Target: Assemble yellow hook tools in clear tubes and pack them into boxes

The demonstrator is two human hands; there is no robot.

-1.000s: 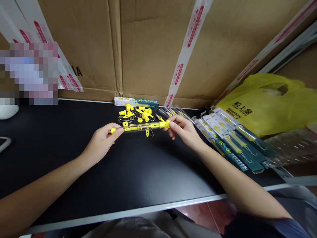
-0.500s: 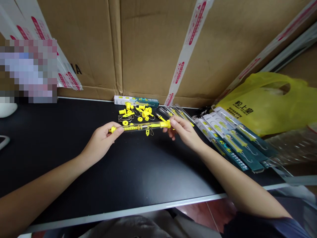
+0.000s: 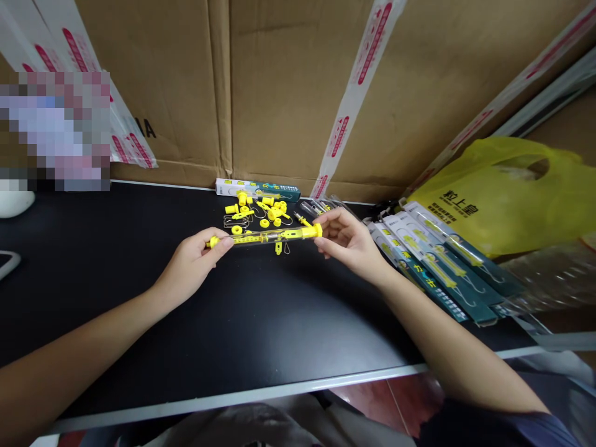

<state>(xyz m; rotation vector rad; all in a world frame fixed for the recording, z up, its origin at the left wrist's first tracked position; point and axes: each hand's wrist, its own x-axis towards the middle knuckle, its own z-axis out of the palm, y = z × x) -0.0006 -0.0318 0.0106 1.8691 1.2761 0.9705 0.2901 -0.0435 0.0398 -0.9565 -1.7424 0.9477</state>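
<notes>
Now the clear yellow-capped tube (image 3: pixel 265 236) lies crosswise just in front of the yellow parts pile (image 3: pixel 256 212), left hand (image 3: pixel 193 264) pinching one end, right hand (image 3: pixel 347 239) pinching the other

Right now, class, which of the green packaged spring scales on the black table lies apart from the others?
The green packaged spring scale lying alone against the cardboard wall, behind the loose yellow plastic parts. The others overlap in a fanned stack beside the yellow plastic bag.

Both bare forearms reach forward, converging. The left hand (image 3: pixel 193 264) is curled, thumb and fingertips pinched together. The right hand (image 3: pixel 350 242) is palm-up, its fingers loosely bent and pinching too.
</notes>
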